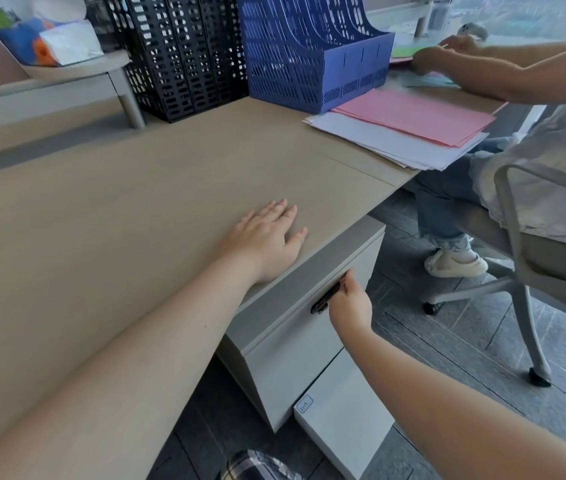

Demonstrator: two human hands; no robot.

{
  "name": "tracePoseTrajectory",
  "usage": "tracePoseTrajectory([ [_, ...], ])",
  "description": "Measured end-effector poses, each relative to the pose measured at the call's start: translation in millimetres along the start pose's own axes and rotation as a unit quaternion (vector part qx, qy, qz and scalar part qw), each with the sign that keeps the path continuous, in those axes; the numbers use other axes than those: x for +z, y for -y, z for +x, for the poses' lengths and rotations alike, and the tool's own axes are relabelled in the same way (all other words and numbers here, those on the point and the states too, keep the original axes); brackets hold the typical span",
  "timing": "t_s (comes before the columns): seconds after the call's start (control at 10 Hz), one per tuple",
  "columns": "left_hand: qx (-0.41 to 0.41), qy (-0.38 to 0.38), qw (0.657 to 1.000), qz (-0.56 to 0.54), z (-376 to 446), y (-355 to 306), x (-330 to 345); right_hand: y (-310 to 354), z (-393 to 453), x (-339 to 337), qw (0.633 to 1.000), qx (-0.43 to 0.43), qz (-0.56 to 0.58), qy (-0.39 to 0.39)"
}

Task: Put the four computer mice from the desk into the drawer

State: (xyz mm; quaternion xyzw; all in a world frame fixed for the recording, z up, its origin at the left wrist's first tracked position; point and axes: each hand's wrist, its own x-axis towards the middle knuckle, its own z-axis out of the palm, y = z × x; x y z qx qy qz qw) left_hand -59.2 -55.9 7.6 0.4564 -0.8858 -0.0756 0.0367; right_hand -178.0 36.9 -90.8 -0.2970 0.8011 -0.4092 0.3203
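My left hand (267,233) lies flat, fingers apart, on the beige desk (101,220) near its front edge. Below it stands a grey drawer unit (295,344) under the desk. My right hand (350,304) is curled around the black handle (324,301) of the top drawer, whose front sits flush or nearly flush with the cabinet. No computer mouse shows on the desk, and the inside of the drawer is hidden.
Black file racks (177,57) and a blue file rack (312,53) stand at the back of the desk. Pink and white papers (409,129) lie at the right. Another person sits on a grey chair (524,271) to the right, hands on the desk.
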Motion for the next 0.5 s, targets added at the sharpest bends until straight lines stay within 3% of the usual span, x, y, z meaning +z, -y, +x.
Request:
tracePoseTrajectory([
  [0.5,-0.002,-0.009,1.000,-0.009,-8.2,-2.4,-1.6,-14.7,24.6,-26.8,0.983,-0.021,-0.138,0.123],
])
